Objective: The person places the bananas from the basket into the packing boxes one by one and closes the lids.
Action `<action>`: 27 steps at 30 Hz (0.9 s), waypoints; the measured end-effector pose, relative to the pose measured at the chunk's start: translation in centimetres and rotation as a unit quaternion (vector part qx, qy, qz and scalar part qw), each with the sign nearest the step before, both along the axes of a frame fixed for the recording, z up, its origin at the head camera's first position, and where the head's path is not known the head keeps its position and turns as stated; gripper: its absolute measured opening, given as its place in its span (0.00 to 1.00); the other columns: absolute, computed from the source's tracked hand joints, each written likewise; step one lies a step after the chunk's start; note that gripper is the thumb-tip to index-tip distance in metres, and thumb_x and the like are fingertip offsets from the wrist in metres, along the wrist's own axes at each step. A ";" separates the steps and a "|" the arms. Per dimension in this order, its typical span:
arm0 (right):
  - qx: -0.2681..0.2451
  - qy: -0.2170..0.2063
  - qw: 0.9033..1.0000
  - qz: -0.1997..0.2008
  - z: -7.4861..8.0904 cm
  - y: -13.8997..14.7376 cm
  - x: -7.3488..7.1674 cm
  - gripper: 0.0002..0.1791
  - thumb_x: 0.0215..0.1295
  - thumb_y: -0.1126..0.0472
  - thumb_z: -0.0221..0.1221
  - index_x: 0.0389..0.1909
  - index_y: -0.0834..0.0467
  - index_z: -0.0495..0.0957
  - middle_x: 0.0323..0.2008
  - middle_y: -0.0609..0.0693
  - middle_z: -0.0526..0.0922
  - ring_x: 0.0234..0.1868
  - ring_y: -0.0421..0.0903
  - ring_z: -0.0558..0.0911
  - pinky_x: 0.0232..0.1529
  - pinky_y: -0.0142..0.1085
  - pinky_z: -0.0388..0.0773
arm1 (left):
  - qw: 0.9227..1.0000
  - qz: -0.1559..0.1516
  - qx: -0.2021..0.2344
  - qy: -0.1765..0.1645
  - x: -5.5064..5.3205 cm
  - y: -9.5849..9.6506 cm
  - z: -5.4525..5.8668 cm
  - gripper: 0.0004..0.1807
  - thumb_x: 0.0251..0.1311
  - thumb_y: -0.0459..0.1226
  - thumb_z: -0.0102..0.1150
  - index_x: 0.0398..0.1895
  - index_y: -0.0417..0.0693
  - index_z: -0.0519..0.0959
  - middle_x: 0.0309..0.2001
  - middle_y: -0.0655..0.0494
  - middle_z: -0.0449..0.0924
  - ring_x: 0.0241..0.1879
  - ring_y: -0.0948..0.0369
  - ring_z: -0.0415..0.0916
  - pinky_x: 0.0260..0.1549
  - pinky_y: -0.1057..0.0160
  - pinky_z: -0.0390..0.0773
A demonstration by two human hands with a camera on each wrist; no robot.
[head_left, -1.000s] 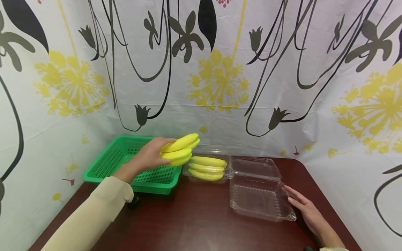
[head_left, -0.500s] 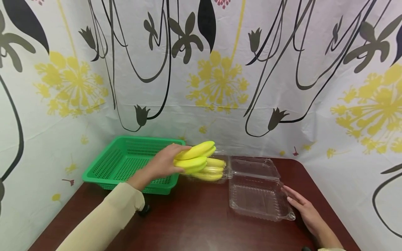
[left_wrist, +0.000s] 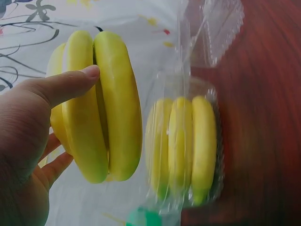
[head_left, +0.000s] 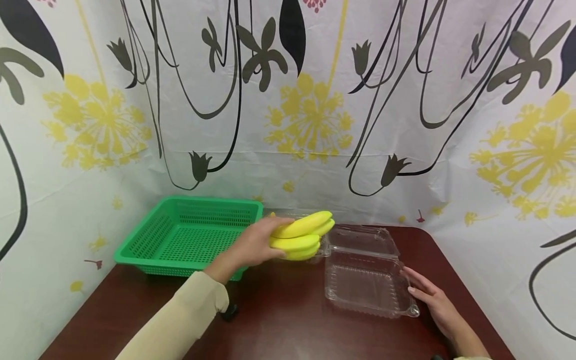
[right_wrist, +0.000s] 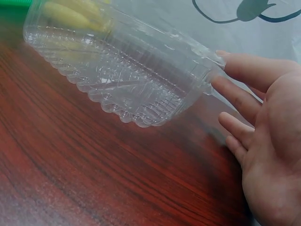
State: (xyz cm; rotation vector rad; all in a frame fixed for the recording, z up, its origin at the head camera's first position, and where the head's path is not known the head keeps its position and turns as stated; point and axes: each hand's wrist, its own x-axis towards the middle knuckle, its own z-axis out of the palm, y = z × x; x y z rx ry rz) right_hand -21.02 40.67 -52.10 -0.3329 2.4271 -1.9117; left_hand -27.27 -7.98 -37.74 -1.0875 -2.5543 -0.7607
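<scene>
A bunch of yellow bananas (head_left: 299, 235) is gripped in my left hand (head_left: 256, 243), held above the table with the thumb across one banana (left_wrist: 84, 113) in the left wrist view. Behind and below it, a clear plastic box with several bananas (left_wrist: 203, 141) inside is mostly hidden in the head view. To the right lies another clear clamshell box (head_left: 364, 287), its lid folded back, nothing in it. My right hand (head_left: 434, 302) touches that box's right side with its fingertips, fingers fairly straight.
A green plastic basket (head_left: 180, 267) stands at the back left, partly behind my left arm. The dark red wooden table (head_left: 279, 320) meets a patterned curtain (head_left: 288, 125) at the back and sides.
My left hand has carried the bananas rightward from over the basket's edge, past the filled box and toward the open one. The right hand keeps its place at the box.
</scene>
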 end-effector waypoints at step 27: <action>0.017 -0.015 1.000 -0.019 0.3 -0.4 0.1 0.32 0.74 0.61 0.52 0.75 0.60 0.54 0.63 0.37 0.72 0.59 0.24 0.67 0.48 0.22 0.68 | 0.989 -0.050 0.133 -0.032 2.3 8.9 -4.3 0.46 0.43 0.48 0.78 0.69 0.56 0.69 0.61 0.60 0.74 0.56 0.63 0.73 0.52 0.66 0.73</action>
